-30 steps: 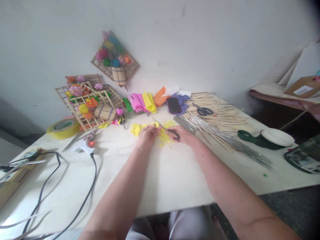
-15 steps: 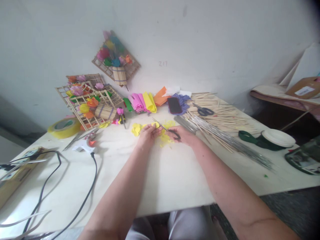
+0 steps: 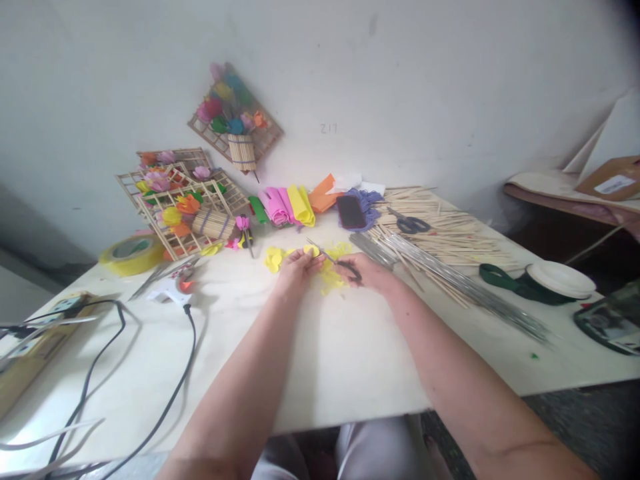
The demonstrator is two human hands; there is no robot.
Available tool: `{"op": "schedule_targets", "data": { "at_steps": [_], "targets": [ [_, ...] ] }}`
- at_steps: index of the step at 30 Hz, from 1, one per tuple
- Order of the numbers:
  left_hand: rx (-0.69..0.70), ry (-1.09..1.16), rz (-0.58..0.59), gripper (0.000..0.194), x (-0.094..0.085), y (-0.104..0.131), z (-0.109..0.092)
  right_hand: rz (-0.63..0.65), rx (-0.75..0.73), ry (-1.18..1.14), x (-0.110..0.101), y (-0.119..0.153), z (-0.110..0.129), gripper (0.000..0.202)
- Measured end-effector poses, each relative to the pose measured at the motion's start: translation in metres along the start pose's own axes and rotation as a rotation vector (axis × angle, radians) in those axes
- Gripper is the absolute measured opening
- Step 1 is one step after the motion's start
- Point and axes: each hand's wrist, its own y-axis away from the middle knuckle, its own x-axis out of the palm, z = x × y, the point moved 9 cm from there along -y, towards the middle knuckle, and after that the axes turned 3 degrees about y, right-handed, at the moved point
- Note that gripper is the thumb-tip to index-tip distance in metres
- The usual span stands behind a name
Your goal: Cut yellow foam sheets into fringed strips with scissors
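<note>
My left hand [image 3: 300, 268] pinches a small piece of yellow paper [image 3: 312, 250] above the middle of the white table [image 3: 345, 360]. In my right hand [image 3: 366, 270] is a pair of scissors [image 3: 349, 268] with dark handles, fingers closed round the loops. The blades point up and left, close beside the yellow paper; whether they touch it I cannot tell. Yellow paper scraps [image 3: 331, 280] lie beneath and between both hands. A cluster of cut yellow petals [image 3: 273, 259] rests just left of my left hand.
Behind lie crepe paper rolls [image 3: 275, 205] and a phone [image 3: 351, 212]. Wooden sticks [image 3: 445, 230], wires [image 3: 465, 293] and other scissors [image 3: 411, 223] spread to the right. At left are flower-decorated lattices [image 3: 185, 200], yellow tape [image 3: 131, 253], a white glue gun [image 3: 171, 288] and a power strip [image 3: 50, 333].
The whole view has shifted slightly, so the surroundings sit a little further right. Both hands keep nearly the same pose, with the yellow paper and scissors still held.
</note>
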Motion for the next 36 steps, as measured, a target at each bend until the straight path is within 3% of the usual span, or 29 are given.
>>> {"op": "schedule_targets", "data": {
  "at_steps": [13,24,36],
  "targets": [
    [0.014,0.016,-0.058,0.015,-0.005,-0.001,-0.001,0.041,0.035,-0.073,-0.001,-0.006,-0.011,0.025],
    [-0.008,-0.010,-0.006,0.015,0.002,0.003,0.000,-0.005,-0.022,0.042,-0.001,0.002,-0.001,0.021],
    [0.003,-0.009,0.003,0.014,0.002,0.003,-0.001,0.023,-0.006,-0.042,-0.001,-0.003,-0.004,0.019]
  ]
}}
